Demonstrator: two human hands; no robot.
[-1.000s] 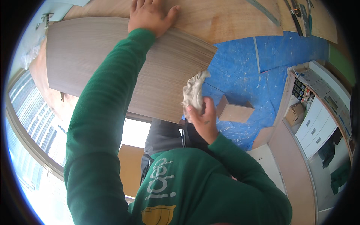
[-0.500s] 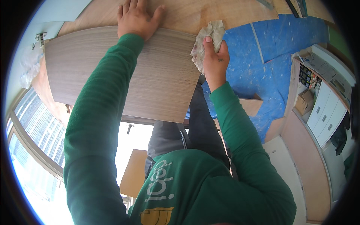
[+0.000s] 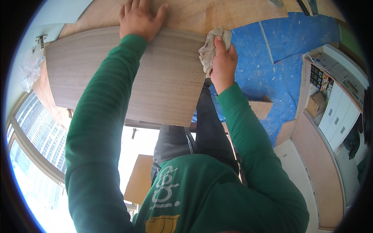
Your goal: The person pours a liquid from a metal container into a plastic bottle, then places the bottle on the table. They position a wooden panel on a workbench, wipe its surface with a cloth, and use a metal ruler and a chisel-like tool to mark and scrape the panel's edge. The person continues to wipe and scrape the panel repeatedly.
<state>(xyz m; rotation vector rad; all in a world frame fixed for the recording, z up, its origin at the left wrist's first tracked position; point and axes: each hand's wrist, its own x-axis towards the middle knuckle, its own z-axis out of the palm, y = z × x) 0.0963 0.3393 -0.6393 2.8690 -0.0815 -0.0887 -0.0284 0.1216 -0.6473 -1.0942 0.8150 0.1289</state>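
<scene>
1. At the far left we see a large window [image 3: 35, 155] with pale daylight behind it, and a small metal hinge [image 3: 40, 40] on the panel's left corner.
2. Our left hand [image 3: 139, 18] lies flat with fingers spread on the far edge of the wood-grain panel [image 3: 116, 77], holding nothing, only pressing down to steady the board.
3. The panel is a broad, flat, grey-brown board with fine straight grain and a smooth matt face; it rests on a lighter plywood sheet [image 3: 202, 13] beyond it.
4. Our right hand [image 3: 222, 62] is closed on a crumpled off-white rag [image 3: 211, 44], which touches the panel's right edge near its far corner.
5. To do this wipe well, we judge it best to keep the rag bunched firmly, follow the grain and the edge line, and keep the left hand's weight on the board so it cannot slide.
6. Further right, blue floor covering [image 3: 287, 50], speckled with white, lies below, and white cabinets [image 3: 342, 116] stand at the rim.
</scene>
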